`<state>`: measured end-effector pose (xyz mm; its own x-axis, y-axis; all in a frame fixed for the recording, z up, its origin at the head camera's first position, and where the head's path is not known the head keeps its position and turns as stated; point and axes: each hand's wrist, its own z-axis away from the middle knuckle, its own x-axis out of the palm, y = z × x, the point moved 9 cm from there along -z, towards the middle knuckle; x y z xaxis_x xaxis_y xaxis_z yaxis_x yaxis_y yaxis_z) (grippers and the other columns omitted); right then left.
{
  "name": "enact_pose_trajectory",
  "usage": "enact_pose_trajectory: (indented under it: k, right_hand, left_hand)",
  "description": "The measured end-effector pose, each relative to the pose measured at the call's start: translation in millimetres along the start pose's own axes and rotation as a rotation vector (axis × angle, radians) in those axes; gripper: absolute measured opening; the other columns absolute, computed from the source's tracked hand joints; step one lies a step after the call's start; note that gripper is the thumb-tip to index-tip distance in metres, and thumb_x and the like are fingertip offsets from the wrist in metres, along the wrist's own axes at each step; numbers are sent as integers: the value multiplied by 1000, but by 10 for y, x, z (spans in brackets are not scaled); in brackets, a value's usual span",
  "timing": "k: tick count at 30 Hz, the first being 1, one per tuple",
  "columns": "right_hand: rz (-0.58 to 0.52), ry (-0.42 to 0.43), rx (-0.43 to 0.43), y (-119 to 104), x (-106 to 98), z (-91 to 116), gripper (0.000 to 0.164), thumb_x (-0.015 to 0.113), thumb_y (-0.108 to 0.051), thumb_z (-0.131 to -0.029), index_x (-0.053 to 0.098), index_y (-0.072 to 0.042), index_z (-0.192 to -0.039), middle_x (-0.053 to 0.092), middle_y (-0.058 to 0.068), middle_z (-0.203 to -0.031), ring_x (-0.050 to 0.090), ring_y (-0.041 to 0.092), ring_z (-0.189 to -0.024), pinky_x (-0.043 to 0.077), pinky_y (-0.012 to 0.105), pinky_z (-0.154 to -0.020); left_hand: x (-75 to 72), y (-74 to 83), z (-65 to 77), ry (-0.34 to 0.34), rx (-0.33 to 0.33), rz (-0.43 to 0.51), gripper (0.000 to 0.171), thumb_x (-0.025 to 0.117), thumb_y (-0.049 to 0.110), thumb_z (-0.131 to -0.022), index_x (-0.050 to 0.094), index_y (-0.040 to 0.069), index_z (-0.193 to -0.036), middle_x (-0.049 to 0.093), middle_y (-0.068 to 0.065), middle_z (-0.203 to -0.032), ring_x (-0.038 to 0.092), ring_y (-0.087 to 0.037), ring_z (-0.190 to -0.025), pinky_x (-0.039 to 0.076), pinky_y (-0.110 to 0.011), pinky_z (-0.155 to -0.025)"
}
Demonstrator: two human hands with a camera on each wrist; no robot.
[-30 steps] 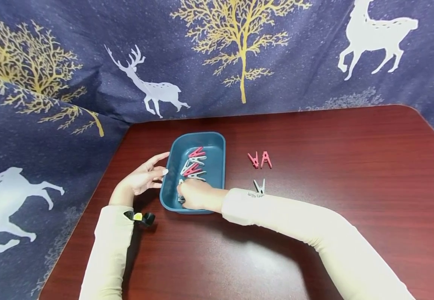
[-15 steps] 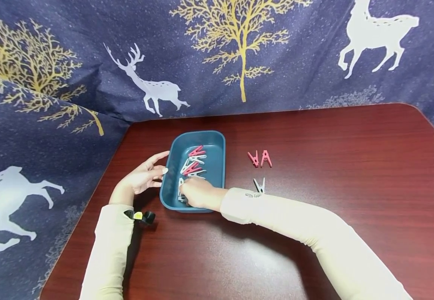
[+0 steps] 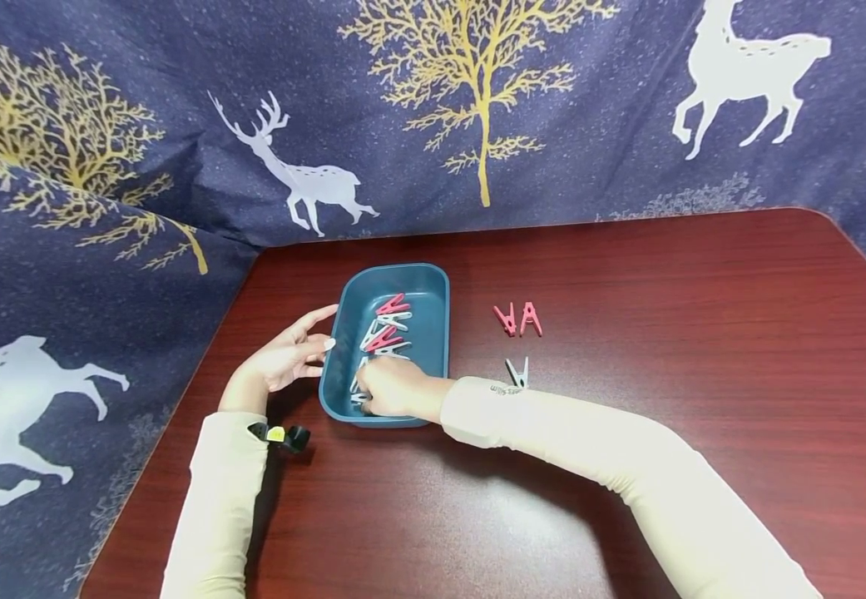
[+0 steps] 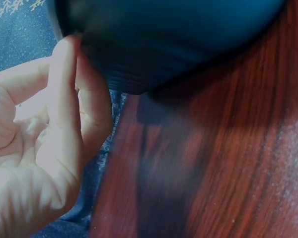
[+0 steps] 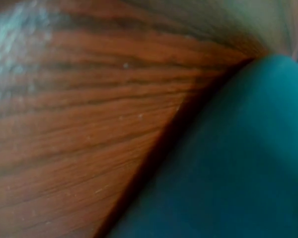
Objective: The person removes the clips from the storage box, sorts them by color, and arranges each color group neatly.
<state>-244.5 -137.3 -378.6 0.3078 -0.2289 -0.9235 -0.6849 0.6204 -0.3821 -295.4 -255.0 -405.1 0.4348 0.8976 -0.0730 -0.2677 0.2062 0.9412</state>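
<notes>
A blue plastic bin (image 3: pixel 428 391) stands on the table, with red and pale grey clothespins in a rough column along its floor. My right hand (image 3: pixel 391 385) reaches into its near end, fingers curled down at a pale clothespin (image 3: pixel 358 398); the back of the hand hides most of the fingertips. Just left of that hand lies another pale clothespin (image 3: pixel 361 374). Farther up the bin is a red clothespin (image 3: pixel 383 339). My left hand (image 3: pixel 288 352) is at the bin's left wall, its fingertips touching the side near the rim, as the left wrist view also shows.
Right of the bin, two red clothespins (image 3: pixel 529 319) lie side by side on the dark red wooden table (image 3: pixel 665 333). A pale clothespin (image 3: pixel 518 373) lies closer, right behind my right sleeve (image 3: pixel 552 428). A patterned blue cloth (image 3: pixel 590 166) hangs behind the table.
The pale clothespins at my right fingers have shifted and turned slightly inside the bin, and that hand has moved a little. My left hand and the bin stay in place.
</notes>
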Motion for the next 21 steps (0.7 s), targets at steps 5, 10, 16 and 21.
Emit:
enact_pose_trajectory:
  k: [5,10,16,21]
  right_hand:
    - [-83,6,17,43,-2,-9,17,72,-21,-82,63,-14,-70,57,-5,-69,51,9,-66,33,21,-54]
    - [-228,38,5,70,-46,9,18,76,-17,-78,66,-12,-65,60,-6,-69,48,6,-63,31,17,-52]
    - [-354,115,-21,71,-158,52,16,85,-20,-69,76,-8,-73,73,1,-78,59,6,-70,40,11,-59]
    - [-403,136,14,103,-179,52,19,87,-22,-67,77,-7,-73,73,1,-75,59,5,-66,40,11,-56]
  left_hand:
    - [-5,-3,-5,-1,-5,13,64,44,2,-99,13,21,-152,69,6,-97,66,-12,-81,56,-30,-76]
    - [32,26,13,-5,2,-1,63,46,5,-99,15,23,-152,68,5,-97,66,-12,-81,56,-30,-76]
    - [39,23,29,-13,7,-5,63,45,4,-99,15,22,-152,68,5,-98,66,-12,-82,55,-31,-79]
    - [34,35,20,-18,10,1,63,44,4,-99,14,23,-152,68,5,-99,66,-12,-83,55,-32,-80]
